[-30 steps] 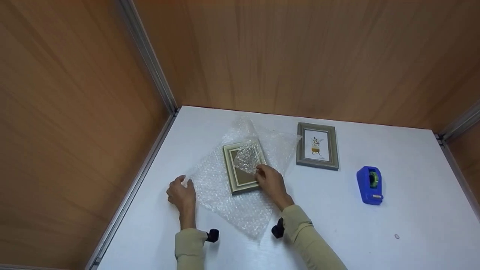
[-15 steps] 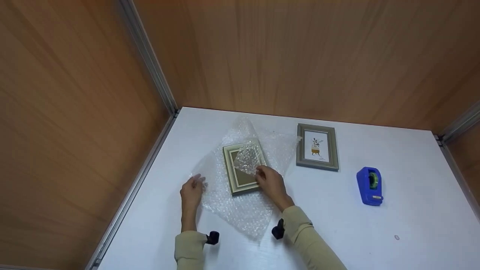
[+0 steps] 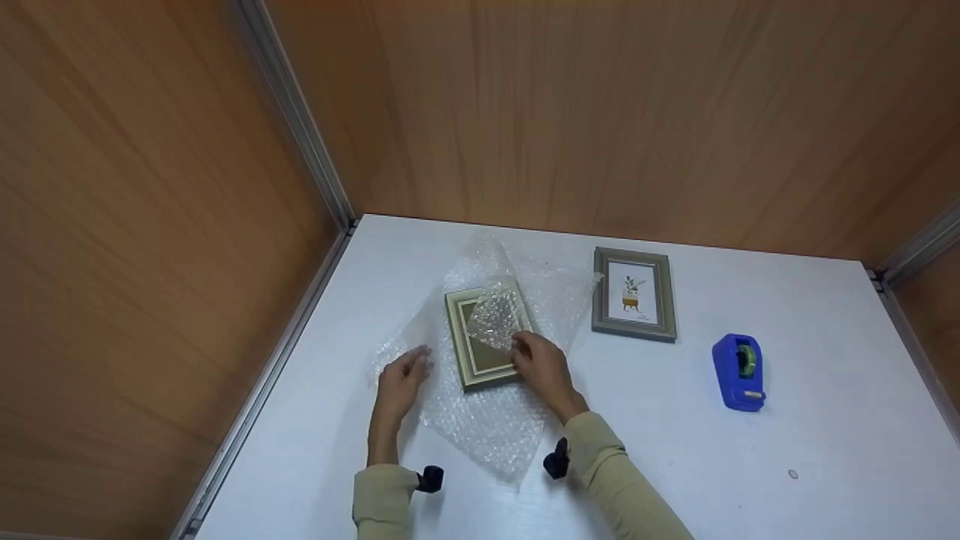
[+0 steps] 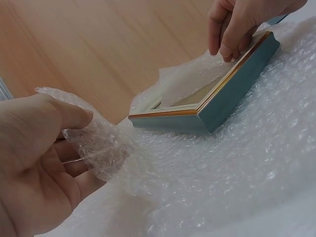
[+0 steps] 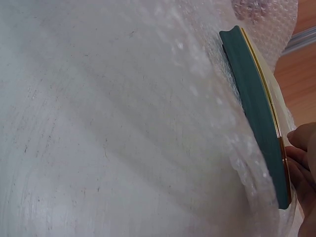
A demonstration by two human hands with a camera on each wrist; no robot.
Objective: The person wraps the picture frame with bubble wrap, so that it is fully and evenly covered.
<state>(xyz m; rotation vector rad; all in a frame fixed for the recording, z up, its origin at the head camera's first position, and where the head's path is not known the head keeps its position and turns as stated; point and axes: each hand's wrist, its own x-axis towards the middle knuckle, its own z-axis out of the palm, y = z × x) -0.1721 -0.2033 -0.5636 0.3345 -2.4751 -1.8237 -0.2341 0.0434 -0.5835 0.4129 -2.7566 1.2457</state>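
A pale, gold-edged picture frame (image 3: 491, 376) lies on a sheet of bubble wrap (image 3: 484, 435) on the white table. One far corner of the wrap is folded over the frame's middle. My right hand (image 3: 546, 369) holds that flap down at the frame's right edge, fingertips bent onto it. Left of the frame, my left hand (image 3: 400, 384) has lifted the wrap's left corner. In the left wrist view that corner of bubble wrap (image 4: 101, 148) is between thumb and fingers. Seen from the right wrist, the frame's side (image 5: 254, 106) looks green, with the wrap beneath it.
A second, grey-green picture frame (image 3: 664, 300) with a plant picture lies at the back right, touching or close to the wrap's right corner. Farther right stands a blue tape dispenser (image 3: 731, 371) with green tape. Wooden panels (image 3: 600, 120) enclose the table's back and sides.
My left hand has taken the wrap's left corner and moved right with it, lifting it toward the frame. The right hand stays in place on the flap.
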